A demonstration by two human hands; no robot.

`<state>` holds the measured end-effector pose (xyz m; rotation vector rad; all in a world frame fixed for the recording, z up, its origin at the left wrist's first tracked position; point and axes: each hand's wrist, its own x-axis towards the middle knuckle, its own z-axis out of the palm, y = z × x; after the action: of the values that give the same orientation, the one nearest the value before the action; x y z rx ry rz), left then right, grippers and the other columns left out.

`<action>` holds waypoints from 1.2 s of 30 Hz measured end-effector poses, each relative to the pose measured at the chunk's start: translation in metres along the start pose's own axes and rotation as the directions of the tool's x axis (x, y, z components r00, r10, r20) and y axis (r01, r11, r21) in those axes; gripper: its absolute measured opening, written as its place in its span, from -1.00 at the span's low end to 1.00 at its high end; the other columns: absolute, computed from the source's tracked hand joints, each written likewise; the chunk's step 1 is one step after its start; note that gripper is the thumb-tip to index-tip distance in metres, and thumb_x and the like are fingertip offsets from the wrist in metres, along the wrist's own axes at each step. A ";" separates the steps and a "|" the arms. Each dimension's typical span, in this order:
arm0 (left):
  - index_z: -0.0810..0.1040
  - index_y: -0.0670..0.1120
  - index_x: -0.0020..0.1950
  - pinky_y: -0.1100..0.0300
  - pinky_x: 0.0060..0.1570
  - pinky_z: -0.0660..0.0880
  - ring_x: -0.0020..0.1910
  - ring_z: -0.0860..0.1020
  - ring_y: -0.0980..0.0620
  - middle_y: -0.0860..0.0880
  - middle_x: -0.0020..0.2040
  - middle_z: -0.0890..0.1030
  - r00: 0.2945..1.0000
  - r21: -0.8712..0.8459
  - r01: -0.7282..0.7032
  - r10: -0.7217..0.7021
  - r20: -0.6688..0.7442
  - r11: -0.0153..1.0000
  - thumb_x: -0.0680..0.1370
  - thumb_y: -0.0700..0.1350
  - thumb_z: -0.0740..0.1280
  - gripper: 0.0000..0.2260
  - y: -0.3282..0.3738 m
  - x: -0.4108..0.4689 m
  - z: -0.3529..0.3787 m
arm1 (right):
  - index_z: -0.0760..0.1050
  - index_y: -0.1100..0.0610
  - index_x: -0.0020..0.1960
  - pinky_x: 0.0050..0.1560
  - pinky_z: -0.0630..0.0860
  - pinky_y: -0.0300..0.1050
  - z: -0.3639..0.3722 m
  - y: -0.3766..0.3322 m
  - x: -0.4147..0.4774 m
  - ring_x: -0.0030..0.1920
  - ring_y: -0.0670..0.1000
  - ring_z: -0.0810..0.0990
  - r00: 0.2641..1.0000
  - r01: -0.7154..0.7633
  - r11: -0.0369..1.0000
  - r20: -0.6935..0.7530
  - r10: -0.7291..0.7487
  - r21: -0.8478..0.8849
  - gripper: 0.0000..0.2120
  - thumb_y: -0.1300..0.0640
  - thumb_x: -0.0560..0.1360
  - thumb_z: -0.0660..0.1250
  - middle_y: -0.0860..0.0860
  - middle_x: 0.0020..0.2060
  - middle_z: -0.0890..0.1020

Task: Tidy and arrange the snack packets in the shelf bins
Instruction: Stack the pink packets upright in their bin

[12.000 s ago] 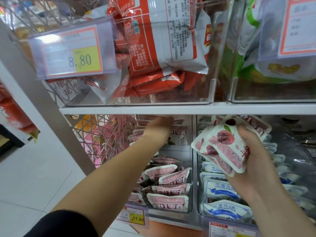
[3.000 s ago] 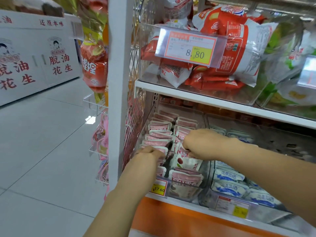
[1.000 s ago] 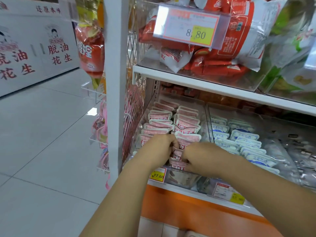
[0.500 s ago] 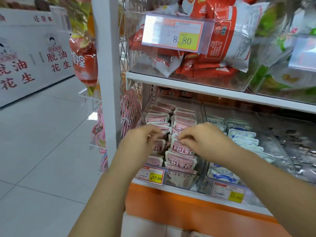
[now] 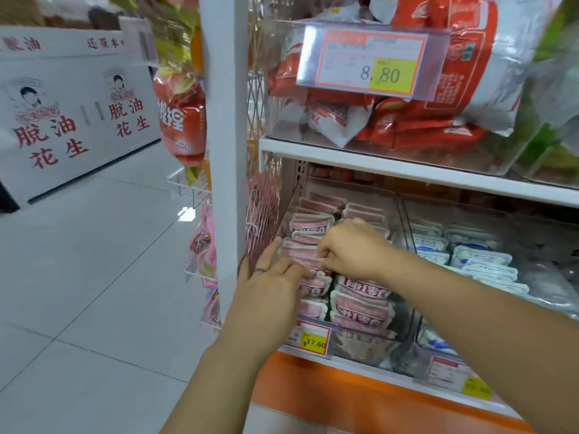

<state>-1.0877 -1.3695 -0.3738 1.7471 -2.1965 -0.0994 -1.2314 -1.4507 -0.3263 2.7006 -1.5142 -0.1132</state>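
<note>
Pink packets (image 5: 360,308): likely light, soft, slippery; grasp the top seam. Right hand (image 5: 351,250) pinches one; left hand (image 5: 269,286), at its 8 o'clock, lies flat.

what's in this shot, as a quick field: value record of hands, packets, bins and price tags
left hand: fingers fairly straight, resting on the left column of pink packets
right hand: fingers curled, pinching one of them mid-row
pink packets: stood in two columns in a clear bin, lower shelf
neighbour bin: blue and white packets, to the right
upper shelf: red packets in another clear bin
price tags: 17.60 tag on the pink bin; 8.80 tag on the upper bin
</note>
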 end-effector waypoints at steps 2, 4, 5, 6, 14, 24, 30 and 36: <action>0.39 0.17 0.34 -0.05 0.46 -0.14 0.53 -0.21 0.09 0.19 0.41 0.31 1.000 -0.007 0.008 -0.008 0.019 1.000 0.65 -0.05 0.11 -0.71 -0.002 -0.001 -0.001 | 0.63 0.06 -0.08 -0.02 0.25 -0.18 -0.001 -0.004 0.000 -0.12 0.03 0.57 0.999 0.011 0.998 -0.042 -0.009 0.054 -0.82 0.01 0.54 0.29 -0.02 -0.21 0.67; 0.40 0.17 0.36 -0.07 0.46 -0.16 0.54 -0.21 0.06 0.18 0.44 0.28 1.000 0.035 0.003 -0.003 0.023 0.999 0.64 -0.09 0.12 -0.69 -0.003 0.000 0.002 | 0.62 0.05 -0.08 -0.11 0.21 -0.22 0.003 -0.006 0.001 -0.13 0.02 0.58 0.999 0.016 0.997 -0.053 -0.012 0.079 -0.83 0.02 0.55 0.29 -0.02 -0.21 0.67; 0.41 0.16 0.37 -0.09 0.46 -0.16 0.54 -0.19 0.03 0.16 0.45 0.28 1.000 0.039 -0.001 0.000 0.021 0.999 0.64 -0.10 0.14 -0.67 -0.004 0.000 0.004 | 0.63 0.06 -0.09 -0.12 0.21 -0.22 0.007 -0.006 0.001 -0.15 0.02 0.57 0.999 0.013 0.995 -0.042 -0.009 0.099 -0.84 0.03 0.54 0.30 -0.01 -0.22 0.66; 0.44 0.14 0.35 -0.13 0.46 -0.13 0.55 -0.14 0.00 0.13 0.44 0.32 1.000 0.029 -0.008 0.008 0.017 1.000 0.62 -0.12 0.17 -0.67 -0.005 -0.001 0.005 | 0.63 0.06 -0.09 -0.13 0.21 -0.22 0.010 -0.005 0.002 -0.18 0.00 0.55 1.000 0.001 0.991 -0.022 0.001 0.131 -0.85 0.04 0.54 0.31 -0.03 -0.25 0.65; 0.66 -0.03 0.07 -0.29 0.18 0.33 0.31 0.46 -0.23 -0.02 0.09 0.64 0.986 0.049 -0.119 0.124 -0.113 0.992 0.37 -0.21 0.40 -0.71 -0.012 -0.007 0.010 | 0.62 -0.04 0.05 0.09 0.53 -0.04 -0.001 0.011 -0.014 -0.06 -0.07 0.62 0.994 -0.087 0.885 -0.025 0.111 0.458 -0.78 -0.08 0.56 0.24 -0.13 -0.07 0.67; 0.55 -0.06 0.29 -0.13 0.25 0.29 0.25 0.54 -0.03 -0.04 0.28 0.56 0.984 0.122 -0.152 0.139 0.115 0.981 0.51 0.14 -0.02 -0.45 0.040 -0.012 0.020 | 0.55 0.04 0.24 0.44 0.22 0.06 0.053 0.013 -0.129 0.41 0.07 0.32 0.813 -0.244 0.754 -0.294 0.502 0.610 -0.72 0.10 0.55 0.27 -0.07 0.39 0.39; 0.64 0.10 0.12 -0.12 0.33 0.23 0.14 0.58 0.13 0.17 0.08 0.64 0.957 0.186 -0.291 0.282 0.072 0.939 0.51 -0.07 0.26 -0.75 0.053 0.008 0.011 | 0.68 -0.12 -0.04 0.44 -0.06 0.21 0.057 0.018 -0.128 0.50 0.17 0.15 0.883 -0.217 0.861 -0.282 0.374 0.461 -0.88 -0.03 0.47 0.38 0.00 0.47 0.26; 0.55 0.12 0.25 0.14 0.06 0.47 0.13 0.55 -0.02 0.04 0.18 0.61 0.923 0.123 -0.298 0.253 0.290 0.946 0.61 -0.03 0.20 -0.75 0.055 0.052 -0.001 | 0.64 -0.14 -0.33 0.35 0.07 0.34 0.058 0.022 -0.124 0.38 0.26 0.36 0.897 -0.238 0.883 -0.256 0.360 0.406 -0.84 0.07 0.23 0.60 0.09 0.33 0.49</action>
<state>-1.1491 -1.4052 -0.3475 1.5585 -2.7005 -0.0947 -1.3192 -1.3566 -0.3775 2.4972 -1.9754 0.6576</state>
